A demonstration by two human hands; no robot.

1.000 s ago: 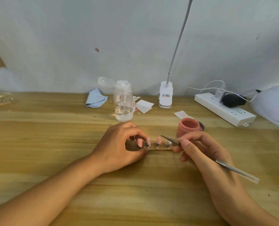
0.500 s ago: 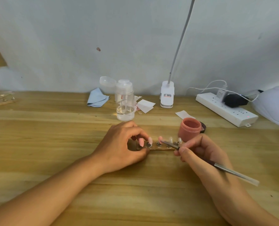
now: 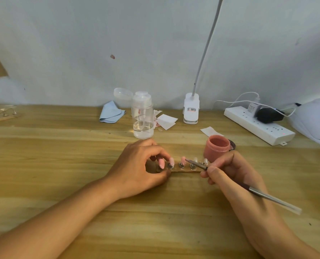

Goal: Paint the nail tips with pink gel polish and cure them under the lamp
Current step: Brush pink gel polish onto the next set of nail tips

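A small wooden holder strip point(image 3: 185, 170) lies on the table with several nail tips standing on metal pegs. The left tips point(image 3: 171, 162) are pink, the right ones point(image 3: 195, 160) look clear. My left hand point(image 3: 142, 165) grips the strip's left end between thumb and fingers. My right hand point(image 3: 230, 172) pinches a thin metal-handled brush point(image 3: 198, 164), whose tip touches the third pink nail tip point(image 3: 183, 159). An open pink gel polish jar point(image 3: 217, 147) stands just behind my right hand. The white curing lamp point(image 3: 316, 120) sits at the far right.
A clear pump bottle point(image 3: 142, 116) with a blue cloth point(image 3: 110, 112) and paper scraps stand behind the strip. A clip lamp base point(image 3: 191, 109), a white power strip point(image 3: 258, 126) with plugs, and a second holder strip point(image 3: 2, 114) at far left line the back.
My right hand has moved the brush leftward from the right-hand tips onto the third nail tip. The left hand keeps its hold on the strip.
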